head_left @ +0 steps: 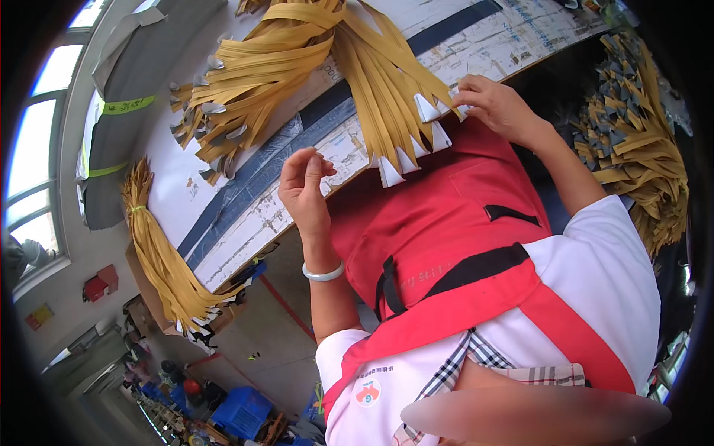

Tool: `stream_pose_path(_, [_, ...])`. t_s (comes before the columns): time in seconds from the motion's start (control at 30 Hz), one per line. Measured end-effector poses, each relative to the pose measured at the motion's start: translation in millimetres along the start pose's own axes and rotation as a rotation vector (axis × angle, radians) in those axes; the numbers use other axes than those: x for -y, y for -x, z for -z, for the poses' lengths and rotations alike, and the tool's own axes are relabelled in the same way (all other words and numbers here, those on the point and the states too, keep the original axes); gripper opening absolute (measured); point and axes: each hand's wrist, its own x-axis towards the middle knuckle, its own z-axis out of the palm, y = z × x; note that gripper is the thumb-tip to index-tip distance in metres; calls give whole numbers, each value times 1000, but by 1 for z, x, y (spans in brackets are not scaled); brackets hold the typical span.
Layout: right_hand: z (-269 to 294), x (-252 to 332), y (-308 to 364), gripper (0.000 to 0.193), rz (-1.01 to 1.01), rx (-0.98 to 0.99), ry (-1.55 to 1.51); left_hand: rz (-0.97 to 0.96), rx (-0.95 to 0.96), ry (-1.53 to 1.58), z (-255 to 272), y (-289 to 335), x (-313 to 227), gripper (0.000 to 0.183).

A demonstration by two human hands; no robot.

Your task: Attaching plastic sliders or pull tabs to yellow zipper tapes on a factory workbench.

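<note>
Long mustard-yellow zippers (375, 100) fan out over the near edge of the table, several with white folded tabs (390, 171) on their ends. At the right side of this fan, my right hand (494, 108) is closed, its fingertips pinching the end of one zipper. My left hand (305, 189) is raised by the table edge, left of the fan and apart from it. Its thumb and fingers are curled together; whether something small is between them is hidden. Behind the fan, a looped bundle of the same zippers (275, 56) lies with grey tabs on its ends.
The worn white table (253, 234) has dark tape strips (242, 175) along it. A tied zipper bundle (160, 238) hangs over its left end. More zippers with grey tabs (632, 141) are heaped at the right. A blue crate (244, 411) stands on the floor.
</note>
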Motion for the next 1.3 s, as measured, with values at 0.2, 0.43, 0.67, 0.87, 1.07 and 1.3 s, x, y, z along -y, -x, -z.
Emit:
stream_pose_path(0.2, [-4,-24,-12,13,270,8,-72,23,374,-124,-60,8,12,12])
stream_pose_path(0.43, [10,37,-23,15,254,1,-612,-386,418,-345,-118,-4,-10,29])
stream_pose_path(0.67, [1,63,-61,13,139,194,-1121,-300,369,-176,-100,-24,-17,18])
stream_pose_path(0.87, [15,74,-81,13,96,447,-1126,-39,372,32,-78,-35,-22,8])
stream_pose_path(1.07, [4,87,-86,12,71,244,-1256,141,266,463,-79,-34,-8,18])
stream_pose_path(1.3, [3,82,-92,19,5,415,-1143,178,384,332,-59,-35,-3,15])
